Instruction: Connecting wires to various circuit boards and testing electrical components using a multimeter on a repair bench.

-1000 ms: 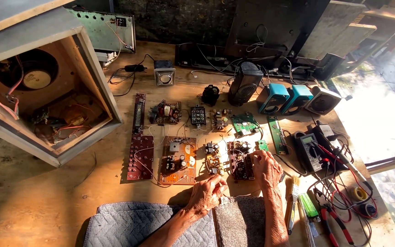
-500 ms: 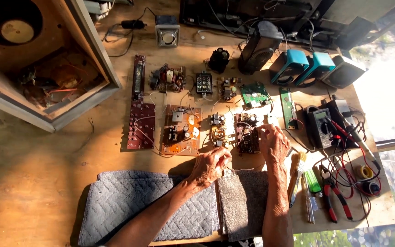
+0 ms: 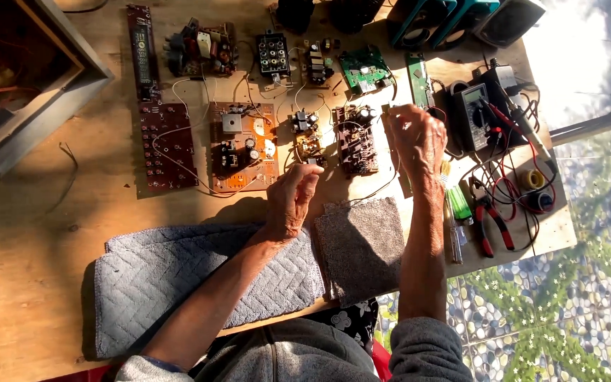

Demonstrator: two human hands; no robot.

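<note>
- We see the left hand (image 3: 291,199) curled, fingertips pinching a small component at the brown circuit board (image 3: 356,140).
- Right hand (image 3: 416,134) half-closed at that board's right edge; grip unclear.
- Board rectangular, studded, long axis running away from us.
- Ribbed grey towel (image 3: 199,283) lies near; wooden table (image 3: 22,233) bare at left.

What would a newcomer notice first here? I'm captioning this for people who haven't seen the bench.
Circuit boards lie spread in rows over the wooden table, among them an orange-brown board at the centre. Just below them, the left hand and the right hand work at the small boards. A grey towel lies at the near edge, and a multimeter with red-handled pliers to the right.
</note>
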